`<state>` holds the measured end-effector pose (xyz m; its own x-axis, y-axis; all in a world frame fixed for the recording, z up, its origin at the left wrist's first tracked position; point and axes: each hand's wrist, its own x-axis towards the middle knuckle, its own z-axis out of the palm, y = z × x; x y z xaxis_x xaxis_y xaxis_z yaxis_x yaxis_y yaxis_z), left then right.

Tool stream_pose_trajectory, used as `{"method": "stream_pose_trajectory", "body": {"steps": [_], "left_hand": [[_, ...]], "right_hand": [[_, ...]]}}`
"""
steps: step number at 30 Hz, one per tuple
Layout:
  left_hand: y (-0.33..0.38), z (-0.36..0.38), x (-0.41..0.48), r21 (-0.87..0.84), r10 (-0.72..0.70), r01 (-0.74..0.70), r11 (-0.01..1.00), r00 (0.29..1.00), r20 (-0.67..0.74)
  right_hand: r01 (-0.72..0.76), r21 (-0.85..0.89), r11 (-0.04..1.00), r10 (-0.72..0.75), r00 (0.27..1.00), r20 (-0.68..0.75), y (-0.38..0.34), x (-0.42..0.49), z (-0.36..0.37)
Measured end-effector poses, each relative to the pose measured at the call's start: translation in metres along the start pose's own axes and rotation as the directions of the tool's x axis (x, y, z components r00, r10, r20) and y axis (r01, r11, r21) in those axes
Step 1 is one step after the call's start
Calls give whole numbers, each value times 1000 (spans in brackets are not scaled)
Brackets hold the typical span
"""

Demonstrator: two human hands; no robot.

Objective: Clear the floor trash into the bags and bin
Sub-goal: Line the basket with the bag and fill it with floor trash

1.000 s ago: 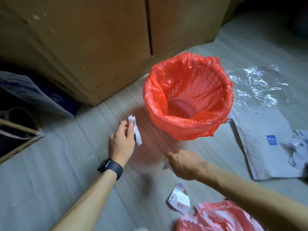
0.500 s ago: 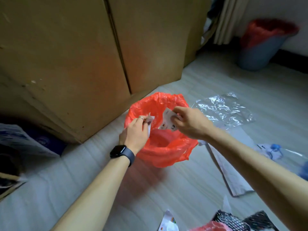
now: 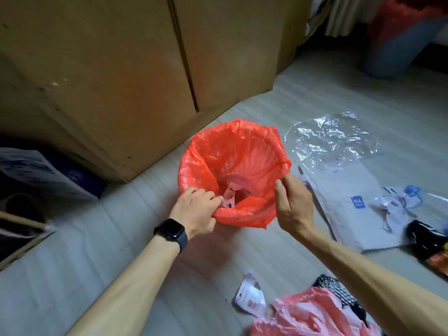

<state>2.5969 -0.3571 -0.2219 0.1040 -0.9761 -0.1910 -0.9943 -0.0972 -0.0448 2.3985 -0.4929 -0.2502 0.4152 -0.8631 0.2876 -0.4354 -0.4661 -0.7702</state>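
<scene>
A small bin lined with a red bag stands on the floor in front of a wooden cabinet. My left hand grips the bag's near rim, fingers curled over the edge. My right hand pinches the rim on the right side. Paper scraps lie inside the bin near the left hand. A white wrapper with coloured print lies on the floor in front of me. A loose red bag lies crumpled at the bottom right beside a black mesh piece.
Clear plastic film and a grey mailer envelope lie right of the bin, with crumpled paper and a black packet beyond. A second bin with a red liner stands far back right. Cabinet blocks the rear; boxes at left.
Both hands have let the paper scraps fall into the bin and moved down to take hold of the bag's rim. The view has tilted down and closer.
</scene>
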Motion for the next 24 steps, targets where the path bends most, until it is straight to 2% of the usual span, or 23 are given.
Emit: {"method": "stream_pose_trajectory", "body": {"steps": [1,2,4,5,7,8,9,10,14,16,17,21,24], "left_hand": [[-1,1,-7,-3,-12,12,1000,1000,26],[-2,4,-14,-4,-19,19,1000,999,42],[-5,9,-30,-9,-34,35,999,997,65],[-5,10,-35,-10,-37,38,999,996,76],[-4,14,-47,-16,-44,46,999,994,97],[-3,16,-51,-25,-46,49,999,995,89],[-2,18,-56,-35,-50,52,998,996,72],[-1,19,-59,-37,-50,51,998,998,43],[11,28,-70,-51,-40,33,998,990,-137],[17,34,-75,-64,-33,20,998,976,-215],[20,36,-77,-67,-31,16,998,969,-244],[23,36,-76,-100,-40,12,995,958,-283],[20,36,-80,-113,-50,21,993,964,-263]], "right_hand": [[-95,63,994,94,996,10,6,-12,3],[-139,43,989,136,989,64,15,-23,5],[-80,-217,973,149,933,326,34,-46,8],[-1,-368,930,194,849,491,43,-54,10],[188,-536,823,343,588,733,59,-77,18],[268,-560,784,406,462,789,61,-89,24],[329,-560,760,441,372,817,60,-103,30],[369,-543,754,438,334,835,59,-116,37],[468,-447,763,325,321,890,58,-162,61],[523,-441,729,331,295,896,55,-178,67],[524,-461,717,349,302,887,53,-186,70],[478,-522,707,344,413,844,44,-195,76],[479,-520,707,342,412,845,41,-194,74]]}}
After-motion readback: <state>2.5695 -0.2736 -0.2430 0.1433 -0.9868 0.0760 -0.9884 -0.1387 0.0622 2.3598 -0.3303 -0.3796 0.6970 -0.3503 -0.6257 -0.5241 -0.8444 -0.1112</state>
